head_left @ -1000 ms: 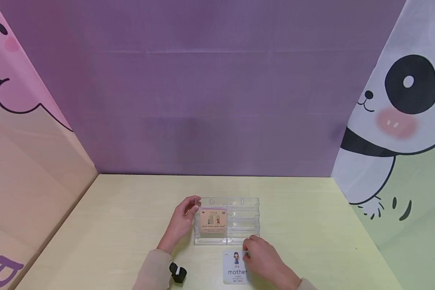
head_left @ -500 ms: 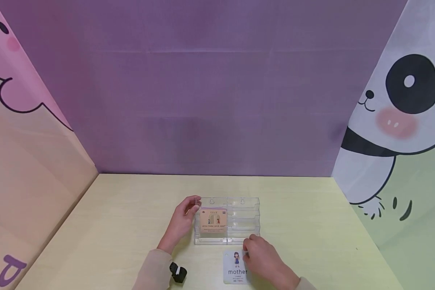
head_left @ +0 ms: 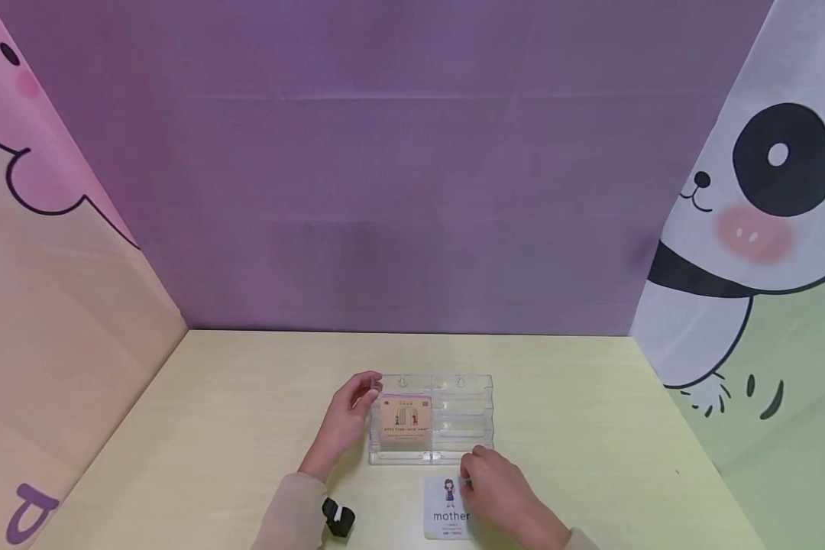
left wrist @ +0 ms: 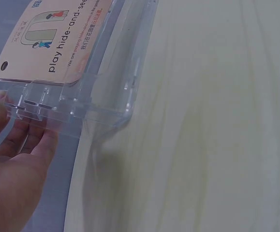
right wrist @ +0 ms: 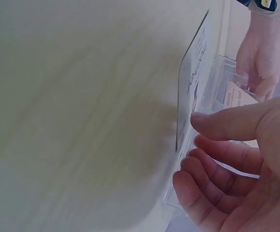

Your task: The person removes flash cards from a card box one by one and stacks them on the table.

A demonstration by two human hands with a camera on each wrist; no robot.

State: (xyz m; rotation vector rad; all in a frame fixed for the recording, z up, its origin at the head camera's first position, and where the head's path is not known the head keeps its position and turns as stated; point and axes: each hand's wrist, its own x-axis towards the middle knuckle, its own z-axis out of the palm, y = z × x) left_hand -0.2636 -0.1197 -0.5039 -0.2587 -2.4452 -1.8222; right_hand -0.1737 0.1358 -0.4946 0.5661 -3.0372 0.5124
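Observation:
My left hand grips the upper left end of a clear plastic card rack, thumb in front and fingers behind in the left wrist view. A peach stack of cards marked "play hide-and-seek" fills part of the rack's left column. Just in front of the rack, my right hand pinches the right edge of a white flashcard reading "mother", with a girl drawn on it. In the right wrist view the flashcard stands edge-on, with the thumb tip at its face and the other fingers curled below.
A small black device sits by the left sleeve. The pale wooden table extends to both sides and behind the rack. A purple panel closes off the back, with printed cartoon panels left and right.
Both hands, the rack and the flashcard stay nearly still. The head view shifts very slightly.

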